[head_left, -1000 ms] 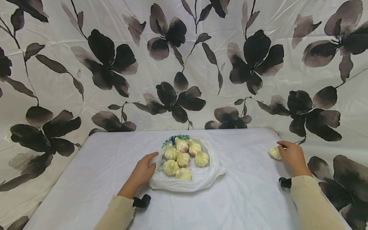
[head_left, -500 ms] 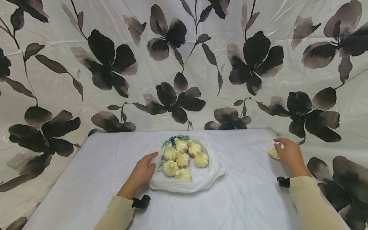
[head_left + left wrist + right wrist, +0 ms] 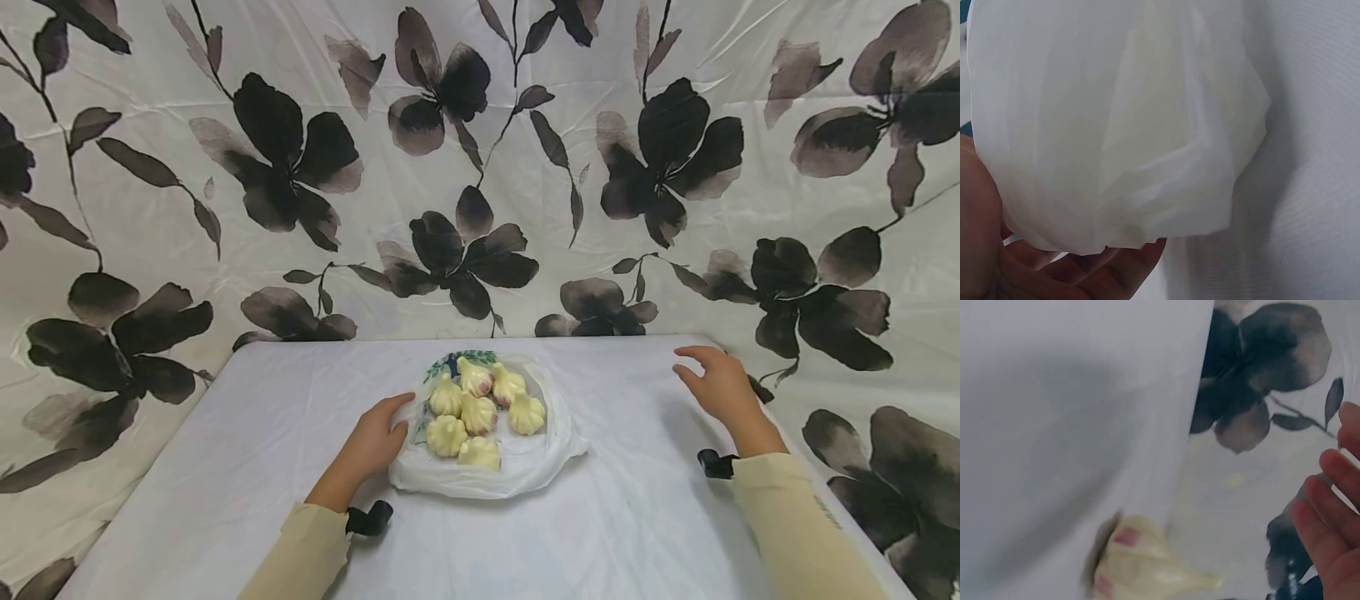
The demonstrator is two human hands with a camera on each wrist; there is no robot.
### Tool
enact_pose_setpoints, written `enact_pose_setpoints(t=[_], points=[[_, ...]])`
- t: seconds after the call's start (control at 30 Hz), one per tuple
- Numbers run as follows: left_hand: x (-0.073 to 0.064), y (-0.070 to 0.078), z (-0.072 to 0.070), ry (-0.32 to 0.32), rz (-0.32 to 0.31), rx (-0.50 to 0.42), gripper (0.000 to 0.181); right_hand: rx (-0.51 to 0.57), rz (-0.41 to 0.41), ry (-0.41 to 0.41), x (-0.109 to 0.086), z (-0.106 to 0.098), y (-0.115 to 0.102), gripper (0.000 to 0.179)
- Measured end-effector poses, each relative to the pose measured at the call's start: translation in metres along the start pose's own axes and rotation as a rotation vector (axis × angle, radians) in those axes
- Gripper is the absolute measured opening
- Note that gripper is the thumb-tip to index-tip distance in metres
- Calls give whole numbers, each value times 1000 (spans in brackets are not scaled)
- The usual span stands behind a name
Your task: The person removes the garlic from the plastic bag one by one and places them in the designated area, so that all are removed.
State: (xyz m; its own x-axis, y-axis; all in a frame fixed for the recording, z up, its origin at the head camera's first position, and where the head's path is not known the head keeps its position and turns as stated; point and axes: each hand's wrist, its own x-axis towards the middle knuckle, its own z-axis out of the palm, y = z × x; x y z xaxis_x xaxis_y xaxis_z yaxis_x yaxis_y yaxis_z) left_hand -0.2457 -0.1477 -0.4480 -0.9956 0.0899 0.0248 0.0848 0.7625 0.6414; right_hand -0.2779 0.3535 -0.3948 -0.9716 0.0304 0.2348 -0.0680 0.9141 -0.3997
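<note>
Garlic in the bag: seven bulbs [image 3: 478, 414] sat clustered in a white plastic bag [image 3: 487, 487], around the middle of the surface [image 3: 615, 542].
Their look: cream-yellow and ridged, with pink blotches on some.
Their direction: several necks stuck up and away from me; the nearest bulb was partly covered by the plastic, its neck out of sight.
Bag: crumpled, slightly see-through, mouth up, with a loose corner reaching out to my right.
Pattern: green leaves and a patch of blue [image 3: 452, 363] showed at the far-left rim; I could not tell what bore them.
Loose bulb: one garlic bulb [image 3: 1141, 562] lay alone by the surface's right edge, pink-marked, its neck pointing rightward in the right wrist view and its long axis running roughly across it.
In the way: my right hand [image 3: 722, 392] hid that loose bulb from the head view.
Right hand: thumb and forefinger well parted, holding nothing, raised above the surface and clear of the loose bulb.
Left hand: my left hand [image 3: 371, 440] touched the bag's left side, thumb and forefinger apart.
Wrists: black devices [image 3: 369, 519] below cream sleeves [image 3: 300, 550].
Behind: a pale cloth [image 3: 570, 275] with dark printed flowers.
</note>
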Motion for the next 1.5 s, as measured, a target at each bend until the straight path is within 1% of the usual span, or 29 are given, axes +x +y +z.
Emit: enact_pose_setpoints(t=[0.2,0.5,0.7,0.93,1.1,1.3,1.5], points=[[0,1,-2,-5,-4,0,50,-3,-78,-28,1,3,-20,41],[0,-1,-1,-9,-12,-10,50,17,-201,-62,-3,8,-51,42],[-2,1,0,-5,-12,-15,50,31,-255,-78,-5,13,-69,44],[-2,1,0,1,-4,-8,50,51,-332,-74,-8,22,-91,44],[-2,0,0,-1,0,-12,50,64,-372,-79,-9,27,-106,44],[-3,2,-1,4,16,-4,50,81,-413,-98,-12,39,-121,41],[-3,2,0,-4,-8,-11,51,98,-471,-87,-16,48,-135,40]])
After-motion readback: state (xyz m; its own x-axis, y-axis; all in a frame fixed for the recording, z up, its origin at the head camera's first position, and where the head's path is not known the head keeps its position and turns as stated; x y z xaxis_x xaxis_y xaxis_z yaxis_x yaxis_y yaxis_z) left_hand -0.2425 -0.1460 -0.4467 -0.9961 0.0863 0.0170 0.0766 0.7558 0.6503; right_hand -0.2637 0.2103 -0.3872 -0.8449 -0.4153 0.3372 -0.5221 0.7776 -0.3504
